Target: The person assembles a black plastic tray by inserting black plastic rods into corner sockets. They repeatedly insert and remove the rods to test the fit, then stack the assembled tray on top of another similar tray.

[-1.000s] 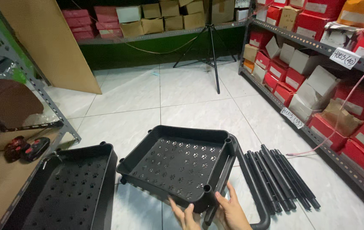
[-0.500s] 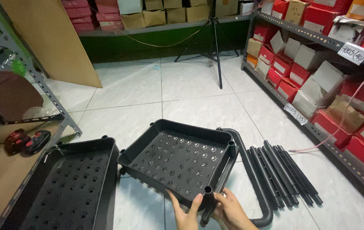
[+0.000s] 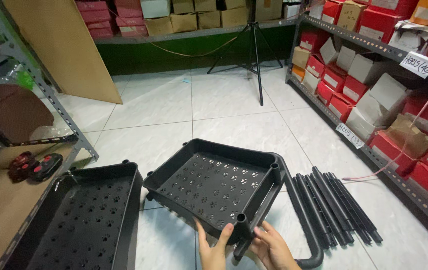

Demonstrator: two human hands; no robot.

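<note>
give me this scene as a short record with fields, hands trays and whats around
left hand: grips near edge of the tilted black perforated tray
right hand: on the curved black tube by that tray's near corner
second tray: flat on the floor, to the left
black poles: bundled on the tiles, to the right
shelves of red boxes: along the right wall
tripod: standing at the back

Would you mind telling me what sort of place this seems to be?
Probably a shop stockroom, perhaps for shoes: metal shelving packed with red and white boxes, more cartons along the back wall, and a bare tiled floor.
</note>
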